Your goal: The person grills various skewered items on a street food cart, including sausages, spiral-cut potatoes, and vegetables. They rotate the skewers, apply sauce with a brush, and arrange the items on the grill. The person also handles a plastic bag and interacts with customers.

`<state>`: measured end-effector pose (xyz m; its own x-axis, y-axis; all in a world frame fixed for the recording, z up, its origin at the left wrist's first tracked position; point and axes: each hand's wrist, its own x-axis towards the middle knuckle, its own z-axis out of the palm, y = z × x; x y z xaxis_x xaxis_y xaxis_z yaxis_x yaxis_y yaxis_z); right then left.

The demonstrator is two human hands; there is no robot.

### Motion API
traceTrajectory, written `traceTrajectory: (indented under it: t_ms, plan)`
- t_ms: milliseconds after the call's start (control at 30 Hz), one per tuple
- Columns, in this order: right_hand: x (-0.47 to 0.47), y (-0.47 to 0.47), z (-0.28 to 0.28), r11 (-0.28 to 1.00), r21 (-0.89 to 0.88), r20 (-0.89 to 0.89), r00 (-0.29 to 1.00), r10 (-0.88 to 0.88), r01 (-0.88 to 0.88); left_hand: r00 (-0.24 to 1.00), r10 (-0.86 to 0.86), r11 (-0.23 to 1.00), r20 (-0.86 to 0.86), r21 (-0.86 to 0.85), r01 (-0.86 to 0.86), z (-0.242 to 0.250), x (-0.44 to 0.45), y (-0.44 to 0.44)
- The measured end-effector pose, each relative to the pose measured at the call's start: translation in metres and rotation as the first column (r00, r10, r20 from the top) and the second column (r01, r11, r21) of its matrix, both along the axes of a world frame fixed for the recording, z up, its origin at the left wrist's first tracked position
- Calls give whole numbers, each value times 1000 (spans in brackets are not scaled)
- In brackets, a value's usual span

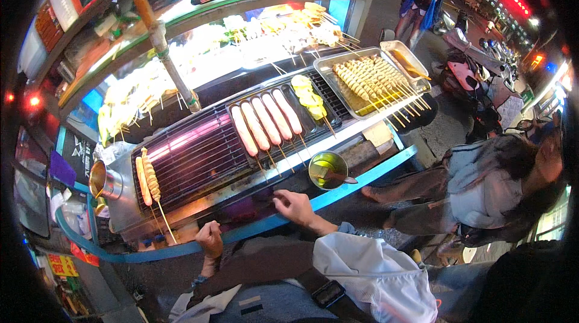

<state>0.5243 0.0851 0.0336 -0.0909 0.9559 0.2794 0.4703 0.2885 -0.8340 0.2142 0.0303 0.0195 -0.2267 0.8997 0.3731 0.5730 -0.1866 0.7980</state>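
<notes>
My left hand (210,239) is curled into a fist near the cart's blue rail (253,230), with nothing visible in it. Loosely bent, my right hand (294,207) hovers over the front edge; its thumb and forefinger are slightly apart and appear to hold nothing. Beside it stands a metal cup (328,170) of yellowish liquid with a handled utensil in it. Skewered sausages (267,121) lie in a grooved black pan on the grill (185,155). A yellow-green skewered food (309,97) lies to their right. At the grill's left end are a skewered sausage (143,181) and a spiral-cut skewer (150,173).
A metal tray (325,69) holds several spiral skewers (371,76), with a smaller tray (405,58) behind. A lit display case of skewers (217,42) runs along the back. A metal canister (106,180) stands left. People (488,182) and parked scooters (466,72) are to the right.
</notes>
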Motion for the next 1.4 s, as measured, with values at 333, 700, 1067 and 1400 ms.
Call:
traceTrajectory:
  t_ms: [333,700,1067,1400]
  plan:
    - [-1,0,1,996,91,2,1000,-11,11,995,0,999,-103,-35,-4,-5,-1,1]
    - [8,-8,2,984,130,-14,992,127,-124,995,37,997,-93,64,-31,-3,4,5]
    - [10,2,1,968,148,16,980,201,-201,978,96,995,-187,-17,-101,-6,1,1]
    - [10,2,3,980,119,-22,986,164,-160,967,107,994,-231,-2,-110,-8,3,2]
